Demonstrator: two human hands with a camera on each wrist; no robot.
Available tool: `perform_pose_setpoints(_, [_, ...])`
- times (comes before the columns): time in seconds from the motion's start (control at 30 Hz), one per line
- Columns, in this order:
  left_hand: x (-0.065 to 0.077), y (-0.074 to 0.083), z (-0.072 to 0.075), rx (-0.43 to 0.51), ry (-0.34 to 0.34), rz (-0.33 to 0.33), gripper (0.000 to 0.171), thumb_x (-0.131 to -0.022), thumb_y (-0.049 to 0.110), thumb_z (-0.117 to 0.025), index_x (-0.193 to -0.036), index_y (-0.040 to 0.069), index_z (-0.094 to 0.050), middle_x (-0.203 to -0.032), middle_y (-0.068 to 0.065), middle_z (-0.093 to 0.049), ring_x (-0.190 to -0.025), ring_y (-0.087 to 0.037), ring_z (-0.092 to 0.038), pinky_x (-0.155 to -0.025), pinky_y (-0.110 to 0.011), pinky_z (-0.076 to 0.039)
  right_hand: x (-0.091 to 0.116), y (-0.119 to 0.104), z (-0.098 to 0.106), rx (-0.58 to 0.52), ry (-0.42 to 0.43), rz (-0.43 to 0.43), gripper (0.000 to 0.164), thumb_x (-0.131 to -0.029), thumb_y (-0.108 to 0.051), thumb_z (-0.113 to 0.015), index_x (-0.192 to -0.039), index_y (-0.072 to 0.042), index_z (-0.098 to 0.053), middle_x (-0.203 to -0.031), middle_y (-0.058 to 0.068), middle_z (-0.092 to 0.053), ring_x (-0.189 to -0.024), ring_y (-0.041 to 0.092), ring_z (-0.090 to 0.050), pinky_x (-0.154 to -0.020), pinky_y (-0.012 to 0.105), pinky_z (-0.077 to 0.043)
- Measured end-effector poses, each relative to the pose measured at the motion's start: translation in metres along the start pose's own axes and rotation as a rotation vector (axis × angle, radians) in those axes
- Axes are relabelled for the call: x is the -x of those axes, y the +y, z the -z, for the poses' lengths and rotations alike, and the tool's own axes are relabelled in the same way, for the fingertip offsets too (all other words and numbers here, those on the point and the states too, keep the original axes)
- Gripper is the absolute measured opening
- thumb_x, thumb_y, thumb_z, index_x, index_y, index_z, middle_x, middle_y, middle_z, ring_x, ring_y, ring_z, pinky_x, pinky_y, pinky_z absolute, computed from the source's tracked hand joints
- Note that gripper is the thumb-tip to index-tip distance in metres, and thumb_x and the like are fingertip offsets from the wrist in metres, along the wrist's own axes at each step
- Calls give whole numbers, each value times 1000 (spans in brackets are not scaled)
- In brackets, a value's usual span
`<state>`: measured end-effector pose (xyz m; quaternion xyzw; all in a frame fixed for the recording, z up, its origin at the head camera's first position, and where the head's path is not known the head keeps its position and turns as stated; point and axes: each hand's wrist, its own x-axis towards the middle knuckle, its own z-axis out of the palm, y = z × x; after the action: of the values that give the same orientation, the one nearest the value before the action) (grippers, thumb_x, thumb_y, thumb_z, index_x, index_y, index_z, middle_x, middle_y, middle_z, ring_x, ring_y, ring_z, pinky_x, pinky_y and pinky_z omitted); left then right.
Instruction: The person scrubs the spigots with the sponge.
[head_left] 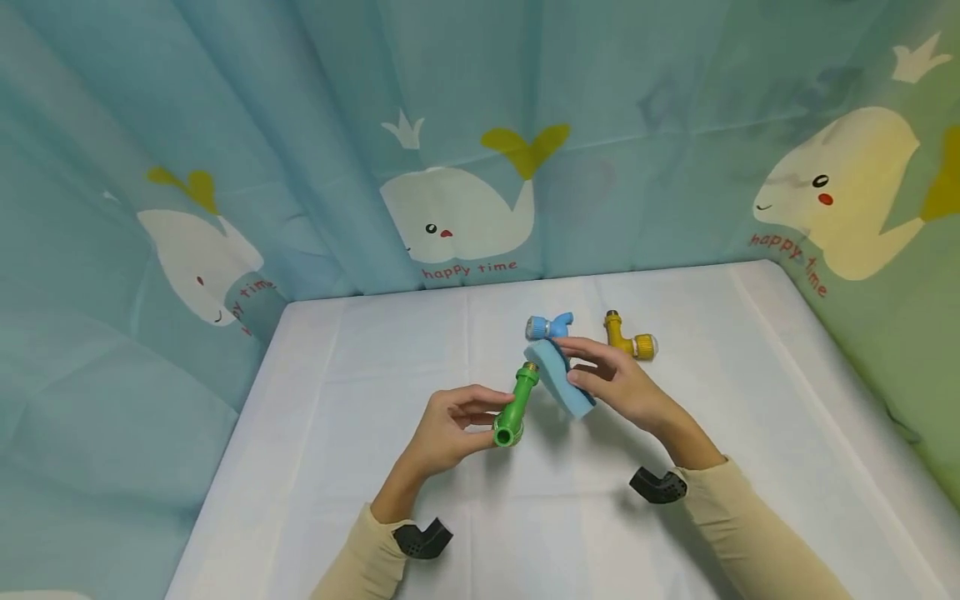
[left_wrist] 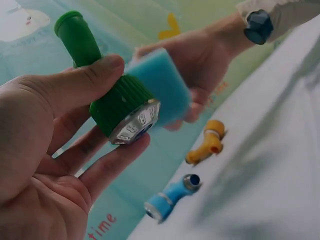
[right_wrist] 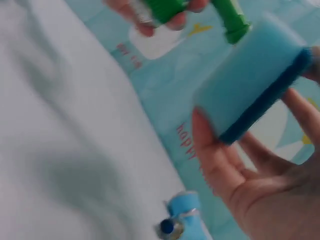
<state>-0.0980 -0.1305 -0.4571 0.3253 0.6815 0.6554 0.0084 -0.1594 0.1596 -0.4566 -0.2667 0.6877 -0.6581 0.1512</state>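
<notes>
My left hand [head_left: 457, 429] pinches a green plastic faucet [head_left: 516, 404] between thumb and fingers, above the white table. Its ridged knob with a clear faceted cap [left_wrist: 135, 122] faces the fingertips in the left wrist view. In my right hand [head_left: 618, 385] is a light-blue sponge [head_left: 558, 379] with a dark-blue scouring layer [right_wrist: 267, 97], gripped by its edges with the soft side toward the faucet. The threaded end of the faucet [head_left: 531, 367] overlaps the sponge's edge in the head view.
A blue faucet [head_left: 551, 326] lies on the white table [head_left: 360, 350] behind the sponge. To its right lies a yellow faucet [head_left: 626, 337]. A whale-print curtain [head_left: 322, 167] surrounds the table's back and sides. Each wrist bears a black camera mount [head_left: 423, 540].
</notes>
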Motion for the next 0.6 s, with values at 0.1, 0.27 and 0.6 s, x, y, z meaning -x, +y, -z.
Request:
perform_pose_setpoints(0.1, [-3,-1,1,7,-22,-35,39,-81,-16,-77,-118,-12,-67,-113,-24,-71,-106,-16,-71,-83,-45,-62,-1,-4,3,-6,5,8,50,-105,-11,-55,-153,-4,-45,-151,28,-42,-121,38,-54,-88,35,-57])
perform_pose_setpoints(0.27, [-8,3,1,41,-50,-13,43,-78,-14,-81,-119,-11,-67,-115,-23,-70,-103,-17,-73,-83,-47,-61,-3,0,4,67,-67,5,46,-105,-12,-56,-151,-9,-51,-150,19,-47,-126,32,-53,-91,33,-55])
perform_pose_setpoints(0.6, [-11,5,0,74,-62,87,46,-78,-7,-85,-121,-6,-68,-113,-26,-72,-104,-23,-74,-82,-49,-62,-4,3,5,-148,-111,5,45,-105,-9,-51,-144,-31,-56,-147,12,-45,-120,22,-53,-93,33,-55])
